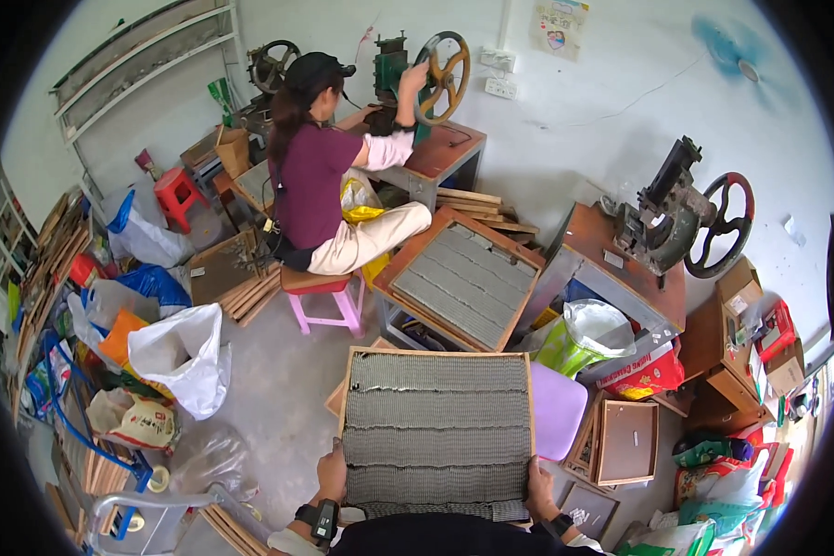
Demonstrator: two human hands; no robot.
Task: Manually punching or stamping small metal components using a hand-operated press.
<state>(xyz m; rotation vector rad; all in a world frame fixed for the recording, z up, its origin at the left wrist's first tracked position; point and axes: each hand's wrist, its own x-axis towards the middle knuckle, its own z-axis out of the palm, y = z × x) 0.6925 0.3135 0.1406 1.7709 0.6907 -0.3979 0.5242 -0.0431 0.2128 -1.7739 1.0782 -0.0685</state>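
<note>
A shallow wooden-framed tray (440,351) is held level in front of my body. Several rows of small, tightly packed grey metal-looking pieces fill it; I cannot make out their exact kind. My left hand (332,473) grips the tray's left side near the close corner, and my right hand (541,489) has hold of the right side. Just beyond it, a second wooden tray (413,246) with similar grey rows rests on a low table. A lilac stool seat (560,410) shows beside the held tray's right edge.
Ahead, a person (317,176) sits on a pink stool (329,310), one hand at a green hand-wheel press (391,69). Another press (667,218) stands on a table at right. White sacks (190,357) and wood strips line the left; a metal rail (157,500) is near-left. Framed boards (628,442) lie right.
</note>
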